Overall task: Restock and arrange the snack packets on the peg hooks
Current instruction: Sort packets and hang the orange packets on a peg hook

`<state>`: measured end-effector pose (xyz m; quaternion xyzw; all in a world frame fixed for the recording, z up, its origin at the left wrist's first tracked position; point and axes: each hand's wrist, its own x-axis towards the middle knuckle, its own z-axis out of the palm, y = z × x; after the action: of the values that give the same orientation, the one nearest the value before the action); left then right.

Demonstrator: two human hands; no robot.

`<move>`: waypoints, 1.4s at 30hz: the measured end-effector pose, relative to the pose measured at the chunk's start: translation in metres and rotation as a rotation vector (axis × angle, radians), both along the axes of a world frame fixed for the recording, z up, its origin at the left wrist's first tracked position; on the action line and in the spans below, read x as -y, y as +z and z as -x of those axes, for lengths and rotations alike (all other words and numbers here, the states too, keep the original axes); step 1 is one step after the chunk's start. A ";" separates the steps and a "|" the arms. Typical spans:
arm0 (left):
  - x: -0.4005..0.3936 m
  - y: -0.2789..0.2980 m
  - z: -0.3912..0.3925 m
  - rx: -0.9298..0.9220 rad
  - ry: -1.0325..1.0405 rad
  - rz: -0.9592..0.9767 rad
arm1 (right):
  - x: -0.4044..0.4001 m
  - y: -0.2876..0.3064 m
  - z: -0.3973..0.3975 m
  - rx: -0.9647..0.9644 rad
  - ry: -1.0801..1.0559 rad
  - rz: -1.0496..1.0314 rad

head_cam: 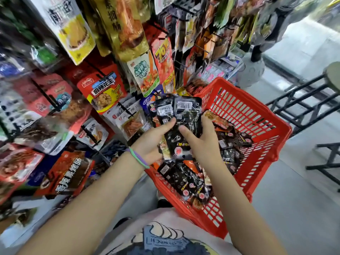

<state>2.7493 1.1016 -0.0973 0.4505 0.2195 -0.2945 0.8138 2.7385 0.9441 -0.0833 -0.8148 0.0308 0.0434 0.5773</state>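
A printed shirt [165,236] fills the bottom edge. Above it, the left hand [150,142] and right hand [204,142] together grip a fan of black packets [180,115] over the red basket [257,115], beside the packed pegs [103,74].

We see black snack packets [185,116], barcoded backs toward us, fanned upright over the red basket [246,115]. More black and orange packets [185,179] lie heaped flat inside it. Colourful packets [103,89] hang in rows from black peg hooks [43,93] at left.
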 end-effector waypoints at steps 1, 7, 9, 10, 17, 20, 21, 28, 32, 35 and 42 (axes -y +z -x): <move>-0.002 0.009 -0.001 0.025 0.011 -0.021 | -0.003 0.006 -0.003 0.047 -0.007 0.012; -0.019 0.096 -0.016 0.336 0.090 -0.198 | -0.020 0.081 -0.025 0.233 0.051 -0.086; -0.027 0.139 -0.016 0.462 0.128 -0.299 | -0.026 0.116 -0.030 0.297 0.051 -0.140; -0.034 0.157 -0.017 0.511 0.157 -0.347 | -0.029 0.135 -0.031 0.325 0.047 -0.166; -0.092 0.302 0.022 0.797 0.417 -0.578 | -0.069 0.261 -0.027 0.731 -0.027 -0.261; -0.107 0.346 0.041 0.966 0.473 -0.592 | -0.110 0.303 -0.018 1.008 -0.005 -0.218; -0.109 0.359 0.051 1.022 0.471 -0.595 | -0.126 0.315 -0.013 1.081 0.027 -0.199; -0.163 0.414 0.080 1.167 0.633 -0.657 | -0.190 0.377 -0.007 1.080 0.385 -0.276; -0.192 0.430 0.097 1.160 0.730 -0.699 | -0.220 0.394 -0.003 0.956 0.402 -0.278; -0.210 0.445 0.108 1.137 0.792 -0.704 | -0.243 0.404 0.005 0.639 0.657 -0.491; -0.238 0.455 0.131 1.111 0.657 -0.755 | -0.268 0.409 0.017 0.432 0.739 -0.757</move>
<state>2.6182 1.3393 0.3582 0.6929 -0.0144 0.3303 0.6408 2.7211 1.2122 0.3256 -0.4980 -0.3927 0.0830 0.7687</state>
